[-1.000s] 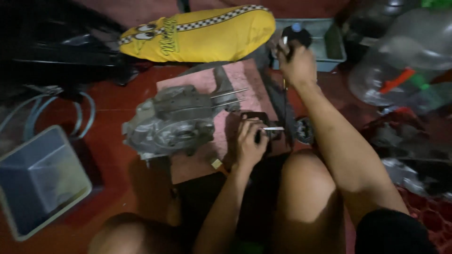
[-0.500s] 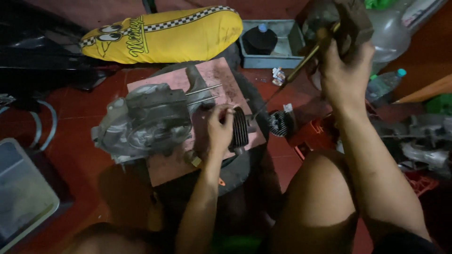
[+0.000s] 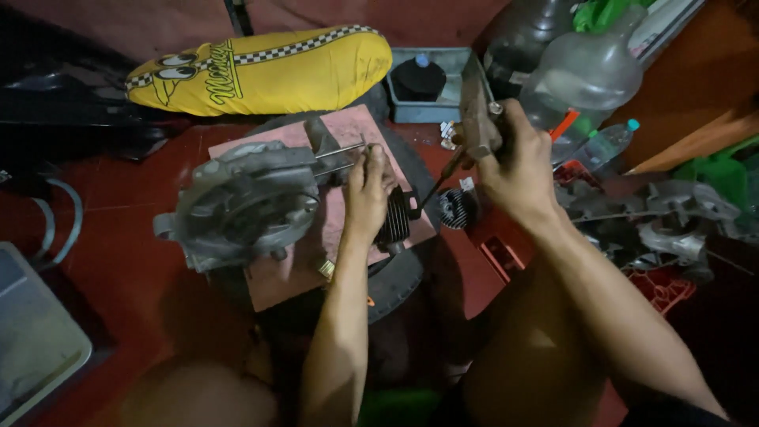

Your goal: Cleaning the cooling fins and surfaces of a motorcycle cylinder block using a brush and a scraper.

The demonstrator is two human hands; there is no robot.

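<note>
A grey metal engine case (image 3: 241,202) lies on a pink board (image 3: 281,273) that rests on a black tyre (image 3: 395,281) on the red floor. My left hand (image 3: 368,186) rests on the board beside the case, fingertips at the steel studs (image 3: 341,150) sticking out of it. Just right of that hand lies a black finned cylinder (image 3: 395,220). My right hand (image 3: 518,162) is raised and shut on a brown hammer (image 3: 474,111), whose dark handle slants down toward the cylinder.
A yellow seat cover with a chequered stripe (image 3: 261,71) lies at the back. A grey tray (image 3: 431,87) holds a black round part. Clear plastic bottles (image 3: 585,79) and grey metal castings (image 3: 672,217) crowd the right. A pale plastic bin (image 3: 32,348) sits at lower left.
My right hand has come down and left from high at the upper right, still holding the hammer. My left hand stayed by the studs. The view shifted slightly.
</note>
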